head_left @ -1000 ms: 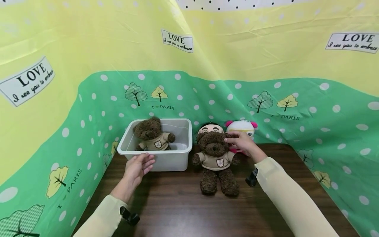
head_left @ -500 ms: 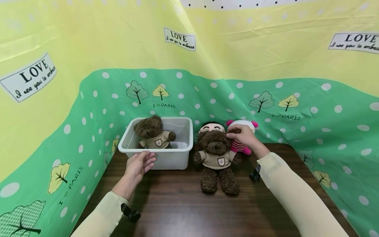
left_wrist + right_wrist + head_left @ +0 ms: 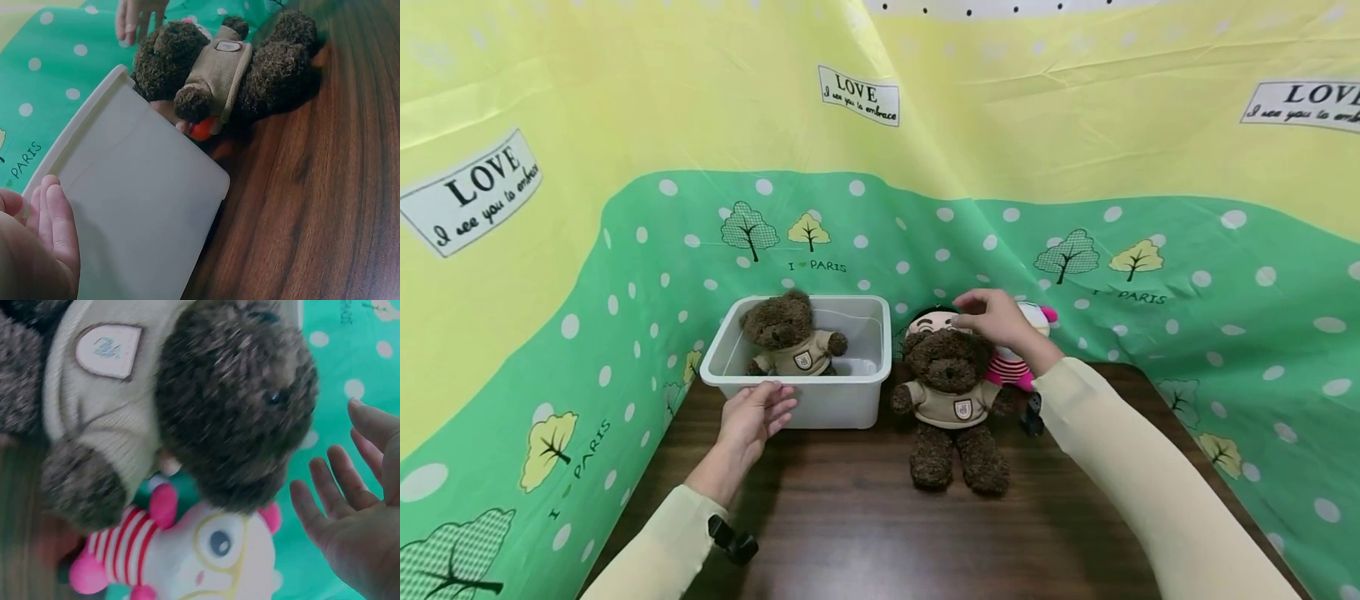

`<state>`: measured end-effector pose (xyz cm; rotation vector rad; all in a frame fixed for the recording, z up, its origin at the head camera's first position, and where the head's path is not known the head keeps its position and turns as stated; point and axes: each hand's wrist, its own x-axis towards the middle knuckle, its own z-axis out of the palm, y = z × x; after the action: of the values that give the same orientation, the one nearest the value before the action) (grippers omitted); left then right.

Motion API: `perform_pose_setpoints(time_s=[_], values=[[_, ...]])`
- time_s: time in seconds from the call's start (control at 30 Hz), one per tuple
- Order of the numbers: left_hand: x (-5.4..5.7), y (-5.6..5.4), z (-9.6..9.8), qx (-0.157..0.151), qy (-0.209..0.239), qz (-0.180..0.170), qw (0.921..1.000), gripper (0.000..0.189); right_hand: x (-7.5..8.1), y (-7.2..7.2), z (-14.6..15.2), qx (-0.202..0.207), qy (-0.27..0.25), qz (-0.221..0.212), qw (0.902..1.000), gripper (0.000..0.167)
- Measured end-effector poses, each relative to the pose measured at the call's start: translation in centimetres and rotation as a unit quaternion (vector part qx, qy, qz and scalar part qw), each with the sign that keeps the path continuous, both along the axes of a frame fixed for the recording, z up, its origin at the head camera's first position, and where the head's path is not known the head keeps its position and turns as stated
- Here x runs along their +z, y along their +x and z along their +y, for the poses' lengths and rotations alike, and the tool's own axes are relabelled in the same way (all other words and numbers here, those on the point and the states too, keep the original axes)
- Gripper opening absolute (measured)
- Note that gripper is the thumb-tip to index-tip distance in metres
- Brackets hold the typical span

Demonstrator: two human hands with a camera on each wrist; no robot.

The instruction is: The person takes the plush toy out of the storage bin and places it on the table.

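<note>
My left hand [image 3: 748, 425] pinches the front rim of a light grey plastic bin [image 3: 831, 407]; in the left wrist view its fingers [image 3: 60, 219] lie along the outer wall. Inside the bin leans a brown teddy bear [image 3: 802, 357] in a beige sweater. A second, similar teddy bear [image 3: 947, 404] sits propped up right of the bin, legs toward me. My right hand [image 3: 1000, 321] hovers above and behind this bear's head, fingers loosely bent and apart from it in the right wrist view, holding nothing. Behind that bear is a doll [image 3: 931, 321] with black hair, mostly hidden.
A white plush toy [image 3: 244, 550] with pink ears and a red-striped body stands behind the second bear on the right, partly covered by my right hand in the head view. A green and yellow printed cloth [image 3: 977, 258] hangs behind the dark wooden table [image 3: 880, 525].
My right hand has let go of the second bear's ear and moved up and left over its head, toward the doll. My left hand stays at the bin rim.
</note>
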<state>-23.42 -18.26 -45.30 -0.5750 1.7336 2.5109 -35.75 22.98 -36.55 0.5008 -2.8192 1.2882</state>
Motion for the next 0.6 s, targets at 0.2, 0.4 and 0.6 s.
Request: perform_pose_setpoints(time_s=[0.2, 0.4, 0.6], values=[[0.0, -0.1, 0.0, 0.002, -0.007, -0.004, 1.0, 0.018, 1.9, -0.9, -4.1, 0.029, 0.016, 0.016, 0.9993, 0.036], [-0.1, -0.3, 0.0, 0.007, -0.007, -0.007, 0.9999, 0.012, 4.2, -1.8, -9.5, 0.079, 0.044, 0.023, 0.9957, 0.04], [0.1, -0.3, 0.1, 0.01, -0.007, -0.014, 0.9998, 0.009, 5.8, -2.8, -15.4, 0.134, 0.072, 0.013, 0.9883, 0.046]])
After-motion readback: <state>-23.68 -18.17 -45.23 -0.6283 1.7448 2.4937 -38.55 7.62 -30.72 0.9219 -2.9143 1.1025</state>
